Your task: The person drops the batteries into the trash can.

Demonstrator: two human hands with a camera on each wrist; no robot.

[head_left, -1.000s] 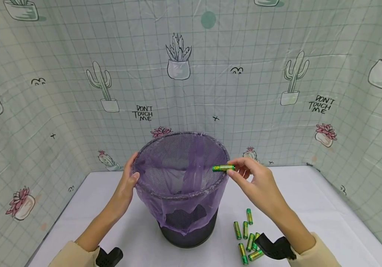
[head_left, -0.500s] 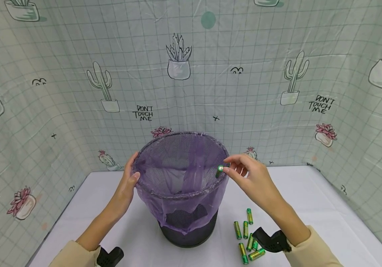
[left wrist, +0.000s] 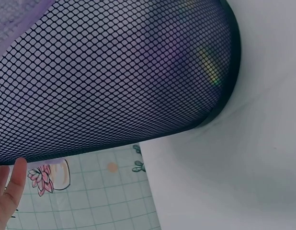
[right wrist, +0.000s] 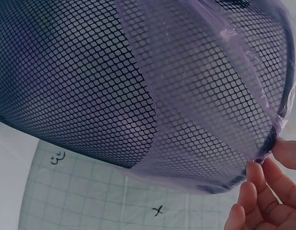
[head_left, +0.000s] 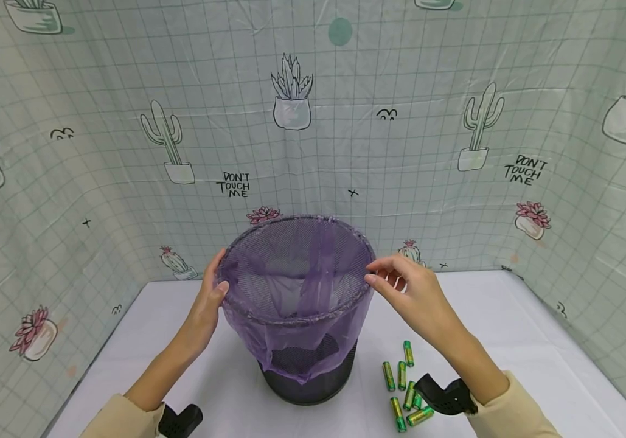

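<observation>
A black mesh wastebasket (head_left: 313,390) stands upright on the table, lined with a purple plastic bag (head_left: 340,328) folded over its rim. My left hand (head_left: 207,304) grips the rim at the left, thumb on top and fingers outside. Its fingertips (left wrist: 18,175) show against the mesh side in the left wrist view. At the right rim is my right hand (head_left: 411,292), thumb and index fingertips slightly parted, with no battery between them. The right wrist view has these fingertips (right wrist: 256,170) right at the bag-covered edge. Several green AA batteries (head_left: 402,376) lie right of the basket.
A white cloth covers the table (head_left: 214,389). Behind and at both sides hangs a grid curtain (head_left: 389,152) printed with cacti. Black wrist mounts (head_left: 446,395) sit at both sleeves. Through the mesh, a yellow-green patch (left wrist: 210,67) shows near the basket's base.
The battery my right hand pinched over the rim first tipped downward inside the basket, then was let go and is out of sight. My left hand has stayed on the rim.
</observation>
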